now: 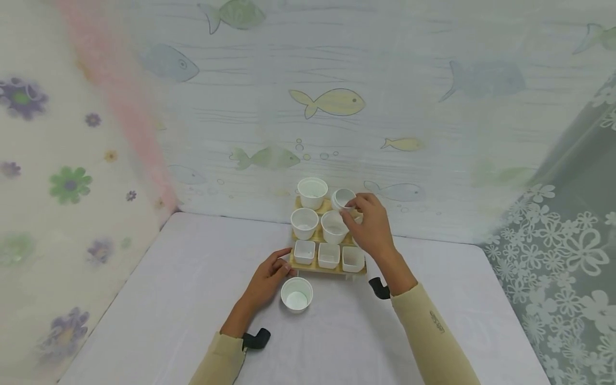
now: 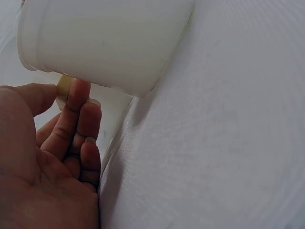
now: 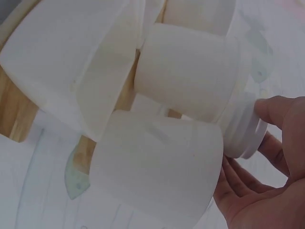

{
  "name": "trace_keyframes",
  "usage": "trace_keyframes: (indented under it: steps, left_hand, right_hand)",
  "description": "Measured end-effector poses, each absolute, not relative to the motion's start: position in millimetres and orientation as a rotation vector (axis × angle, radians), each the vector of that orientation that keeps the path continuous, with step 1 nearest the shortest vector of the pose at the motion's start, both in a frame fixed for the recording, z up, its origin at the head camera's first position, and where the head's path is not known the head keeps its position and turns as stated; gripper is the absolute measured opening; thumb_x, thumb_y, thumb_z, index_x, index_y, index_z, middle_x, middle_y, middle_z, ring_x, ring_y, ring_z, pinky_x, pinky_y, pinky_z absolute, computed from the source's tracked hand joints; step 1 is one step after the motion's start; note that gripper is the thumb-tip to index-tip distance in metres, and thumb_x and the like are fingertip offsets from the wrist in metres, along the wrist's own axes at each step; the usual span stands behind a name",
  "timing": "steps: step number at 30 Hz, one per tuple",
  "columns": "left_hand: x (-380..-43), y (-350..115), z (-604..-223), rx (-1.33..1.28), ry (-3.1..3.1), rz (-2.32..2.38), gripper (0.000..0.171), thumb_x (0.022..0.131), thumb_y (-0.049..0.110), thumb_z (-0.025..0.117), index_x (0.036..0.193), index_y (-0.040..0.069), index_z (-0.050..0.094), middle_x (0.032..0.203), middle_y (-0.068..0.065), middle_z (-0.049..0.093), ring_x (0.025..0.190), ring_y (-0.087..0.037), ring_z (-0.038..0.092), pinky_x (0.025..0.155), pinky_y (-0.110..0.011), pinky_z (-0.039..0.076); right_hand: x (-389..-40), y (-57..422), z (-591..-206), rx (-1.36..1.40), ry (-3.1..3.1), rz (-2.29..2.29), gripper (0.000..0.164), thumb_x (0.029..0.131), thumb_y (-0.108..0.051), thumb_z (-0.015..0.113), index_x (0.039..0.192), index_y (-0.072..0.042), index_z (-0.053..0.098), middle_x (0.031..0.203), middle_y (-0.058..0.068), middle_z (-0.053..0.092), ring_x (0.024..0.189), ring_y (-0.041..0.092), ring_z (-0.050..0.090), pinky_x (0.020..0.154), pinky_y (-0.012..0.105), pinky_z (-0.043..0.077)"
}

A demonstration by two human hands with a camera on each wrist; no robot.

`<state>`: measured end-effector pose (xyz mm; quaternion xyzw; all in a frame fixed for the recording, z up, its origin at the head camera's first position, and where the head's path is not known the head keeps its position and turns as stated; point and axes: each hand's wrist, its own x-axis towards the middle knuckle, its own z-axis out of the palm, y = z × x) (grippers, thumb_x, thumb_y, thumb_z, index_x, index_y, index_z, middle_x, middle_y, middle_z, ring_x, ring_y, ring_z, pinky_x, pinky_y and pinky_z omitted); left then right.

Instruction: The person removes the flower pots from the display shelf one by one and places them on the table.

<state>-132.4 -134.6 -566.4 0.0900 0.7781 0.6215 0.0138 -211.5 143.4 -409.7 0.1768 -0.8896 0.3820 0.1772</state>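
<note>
A tiered wooden rack [image 1: 316, 266] stands on the table in the head view, with white cups and pots on its steps. My left hand [image 1: 263, 282] pinches the front left corner of its lowest step. The left wrist view shows thumb and forefinger on that wooden edge [image 2: 62, 89], partly behind a white cup [image 2: 107, 43]. On the top step at the right is a small white jar [image 1: 343, 197] with a ridged neck [image 3: 243, 126]. My right hand [image 1: 371, 224] pinches the jar by its rim and hides part of the steps below.
A round white cup [image 1: 297, 295] stands on the table in front of the rack. Another cup [image 1: 312, 191] is at the top left; square pots [image 1: 329, 256] line the bottom step. Behind the rack rises a fish-patterned curtain [image 1: 269, 192].
</note>
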Motion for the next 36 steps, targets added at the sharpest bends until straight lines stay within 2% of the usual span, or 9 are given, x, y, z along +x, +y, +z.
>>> trace_keyframes:
  steps: [9,23,32,36]
  left_hand:
    - [-109.7,-123.6,-561.5,0.262,2.464,1.923,0.046,0.111,0.02,0.058,0.156,0.021,0.051,0.098,-0.003,0.076,0.099,-0.018,0.072,0.101,-0.027,0.047]
    - [-70.4,-102.9,-557.0,0.194,2.516,1.924,0.046,0.111,0.018,0.058,0.156,0.018,0.05,0.097,-0.002,0.076,0.099,-0.017,0.072,0.101,-0.03,0.048]
    - [-45.5,-90.2,-556.3,0.131,2.526,1.935,0.045,0.111,0.02,0.057,0.156,0.023,0.05,0.099,-0.002,0.076,0.099,-0.018,0.072,0.101,-0.03,0.048]
    - [-33.7,-84.3,-555.1,0.106,2.538,1.935,0.045,0.111,0.02,0.058,0.156,0.023,0.05,0.098,-0.002,0.076,0.098,-0.017,0.072,0.101,-0.03,0.048]
  right_hand:
    - [-184.9,151.8,-408.1,0.588,-2.454,1.129,0.017,0.097,-0.018,0.079,0.108,-0.005,0.075,0.135,0.015,0.062,0.111,0.031,0.065,0.097,0.049,0.053]
    - [-139.9,167.6,-407.5,0.659,-2.41,1.205,0.015,0.095,-0.014,0.081,0.106,-0.006,0.075,0.138,0.013,0.063,0.113,0.03,0.066,0.098,0.05,0.054]
    - [-110.1,177.9,-411.6,0.68,-2.412,1.219,0.012,0.095,-0.016,0.081,0.104,-0.01,0.076,0.135,0.011,0.064,0.127,0.031,0.063,0.104,0.051,0.053]
    - [-96.4,184.0,-412.5,0.706,-2.405,1.243,0.013,0.095,-0.017,0.081,0.104,-0.01,0.076,0.134,0.01,0.065,0.12,0.029,0.066,0.102,0.05,0.054]
